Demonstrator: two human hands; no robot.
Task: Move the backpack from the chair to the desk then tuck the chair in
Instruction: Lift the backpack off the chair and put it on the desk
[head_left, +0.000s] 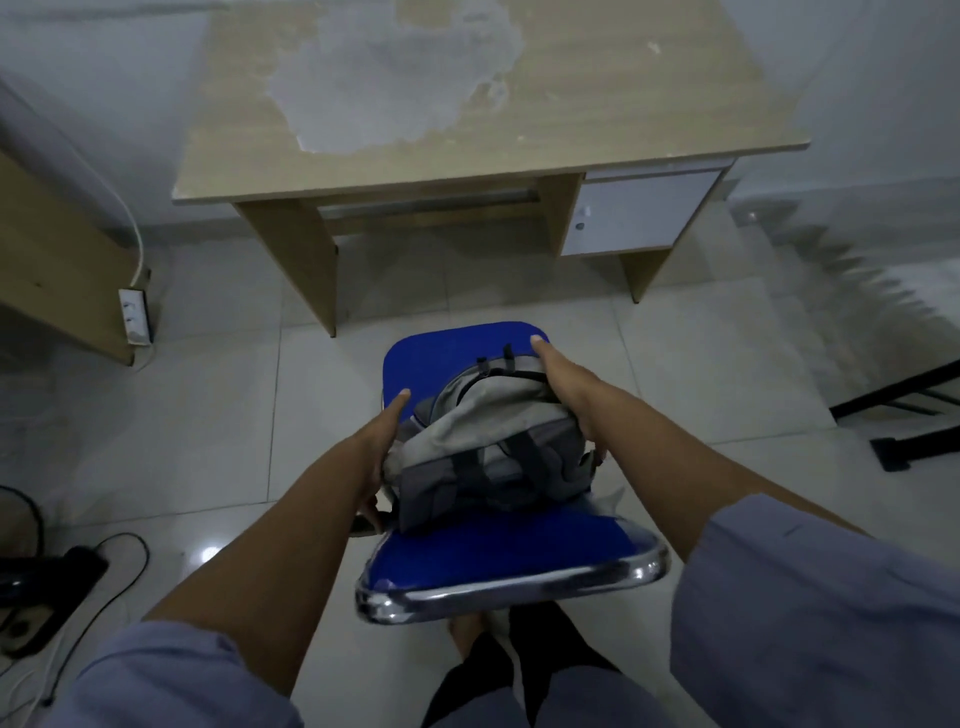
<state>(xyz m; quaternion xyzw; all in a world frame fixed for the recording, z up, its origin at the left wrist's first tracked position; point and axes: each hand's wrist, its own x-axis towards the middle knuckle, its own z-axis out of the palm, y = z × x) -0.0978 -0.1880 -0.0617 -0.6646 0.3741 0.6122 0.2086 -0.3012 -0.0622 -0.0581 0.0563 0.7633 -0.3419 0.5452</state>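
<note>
A grey backpack (488, 436) with dark straps lies on the seat of a blue chair (441, 353) with a chrome-framed back, right in front of me. My left hand (379, 447) presses flat against the bag's left side, fingers reaching under it. My right hand (563, 384) grips the bag's right upper side, its fingers partly hidden behind the fabric. The wooden desk (571, 104) stands beyond the chair, its top worn to a pale patch in the middle. The chair stands a short way back from the desk.
A white drawer unit (639, 213) hangs under the desk's right side. A power strip (135, 317) and a wooden board lean at the left. Black cables and a fan base (36, 582) lie at lower left. A black frame (904, 415) stands on the tiles at right.
</note>
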